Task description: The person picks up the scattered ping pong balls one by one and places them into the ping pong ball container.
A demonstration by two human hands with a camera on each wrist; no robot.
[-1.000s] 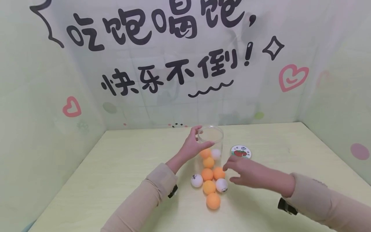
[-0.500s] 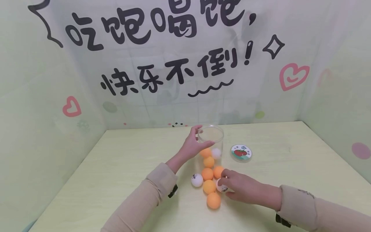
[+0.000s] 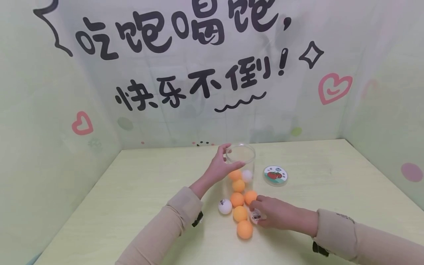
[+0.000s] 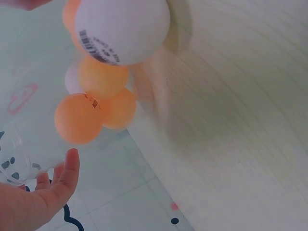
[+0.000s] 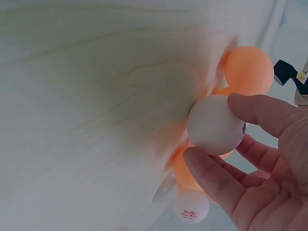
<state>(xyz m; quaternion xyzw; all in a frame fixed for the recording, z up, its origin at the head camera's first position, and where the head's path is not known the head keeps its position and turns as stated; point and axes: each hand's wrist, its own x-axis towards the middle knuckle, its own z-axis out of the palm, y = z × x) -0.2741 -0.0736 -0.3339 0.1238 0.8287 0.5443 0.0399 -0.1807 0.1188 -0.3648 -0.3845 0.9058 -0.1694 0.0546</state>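
Note:
My left hand (image 3: 220,165) holds a clear plastic jar (image 3: 250,165) near its rim, thumb and fingers spread round it. Through the wall show a white ping-pong ball (image 3: 246,176) and two orange ones. In front of the jar my right hand (image 3: 278,213) pinches another white ping-pong ball (image 5: 214,125) between thumb and fingers, low over the table. Orange ping-pong balls, such as the nearest one (image 3: 244,229), lie in a row leading from the jar, and a printed white ball (image 3: 225,206) sits on the row's left side.
A round lid (image 3: 275,175) with a red fruit picture lies right of the jar. The pale wooden table (image 3: 149,180) is bounded by a printed curtain (image 3: 185,125) at the back and sides.
My right hand has come down toward the front of the table and taken hold of the white ball, which has shifted slightly right. My left hand and the jar stay put.

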